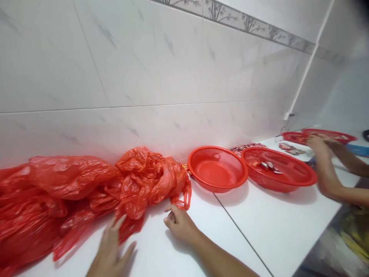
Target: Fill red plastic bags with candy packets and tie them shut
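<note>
A person's two bare hands reach over a white table (161, 250) toward a long, crumpled heap of red plastic bags (83, 181), which lies at the left and centre against a pale, marbled tile wall (144, 77). The left hand (111, 246) is open, fingers and thumb spread apart, slightly blurred, beside the heap's lower edge; whether the fingertips touch the plastic cannot be told. The right hand (179, 224) is loosely curled just below a dangling bag loop (186, 198); whether its fingers pinch anything is unclear.

To the right of the heap sits a round red basket (218, 187), then a wider red basket (276, 184) with a few small wrapped packets (269, 166) inside. At the far right, another person's arms (331, 177) extend over more red baskets (347, 137).
</note>
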Tool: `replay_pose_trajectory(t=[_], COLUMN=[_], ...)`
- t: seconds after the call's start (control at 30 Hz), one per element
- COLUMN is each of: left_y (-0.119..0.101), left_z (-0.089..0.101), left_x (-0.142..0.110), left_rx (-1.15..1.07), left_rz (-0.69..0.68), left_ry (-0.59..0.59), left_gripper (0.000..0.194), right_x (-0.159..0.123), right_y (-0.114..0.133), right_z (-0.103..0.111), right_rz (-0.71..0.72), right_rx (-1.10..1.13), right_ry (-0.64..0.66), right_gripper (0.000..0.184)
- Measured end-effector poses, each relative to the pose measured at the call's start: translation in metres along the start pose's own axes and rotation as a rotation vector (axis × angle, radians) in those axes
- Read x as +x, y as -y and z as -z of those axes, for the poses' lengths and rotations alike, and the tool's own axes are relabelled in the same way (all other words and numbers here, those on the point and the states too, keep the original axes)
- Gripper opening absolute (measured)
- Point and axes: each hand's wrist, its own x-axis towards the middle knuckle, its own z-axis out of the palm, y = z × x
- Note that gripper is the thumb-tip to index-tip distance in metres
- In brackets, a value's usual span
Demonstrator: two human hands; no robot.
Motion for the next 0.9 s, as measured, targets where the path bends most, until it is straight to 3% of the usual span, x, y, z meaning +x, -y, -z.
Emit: replay_pose_trajectory(t=[0.1,0.2,0.37,0.5,0.63,0.73,0.83,0.9], left_y=[-0.012,-0.016,-0.006,-0.001,0.001,-0.002,-0.014,-0.026], left_z=[-0.031,-0.047,-0.031,-0.016,-0.015,-0.013,-0.007,-0.002], left_x=[-0.007,-0.015,-0.015,-0.008,-0.007,-0.010,-0.012,-0.014], left_rx=[0.015,0.042,-0.077,-0.146,-0.287,-0.348,-0.299,-0.240], left_rz=[0.041,0.107,0.075,0.214,0.305,0.141,-0.258,-0.500], left_ry=[0.136,0.191,0.099,0.054,0.030,0.052,0.119,0.166], left_gripper=[0.069,0.060,0.043,0.023,0.029,0.038,0.036,0.024], right_x=[-0.003,-0.005,-0.005,-0.004,-0.004,-0.003,-0.002,-0.004], right_y=[-0.003,-0.003,-0.004,-0.006,-0.010,-0.017,-0.022,-0.020], right_z=[-0.001,-0.002,-0.006,-0.007,-0.007,-0.009,-0.013,-0.014], right_rz=[0.017,0.023,-0.001,-0.008,-0.003,0.021,0.003,0.009], right_rx=[0.017,0.017,0.011,0.029,0.048,0.090,0.229,0.377], right_ry=[-0.006,0.006,0.004,0.008,-0.002,-0.002,0.058,0.119], right_gripper=[0.029,0.027,0.026,0.027,0.026,0.026,0.043,0.062])
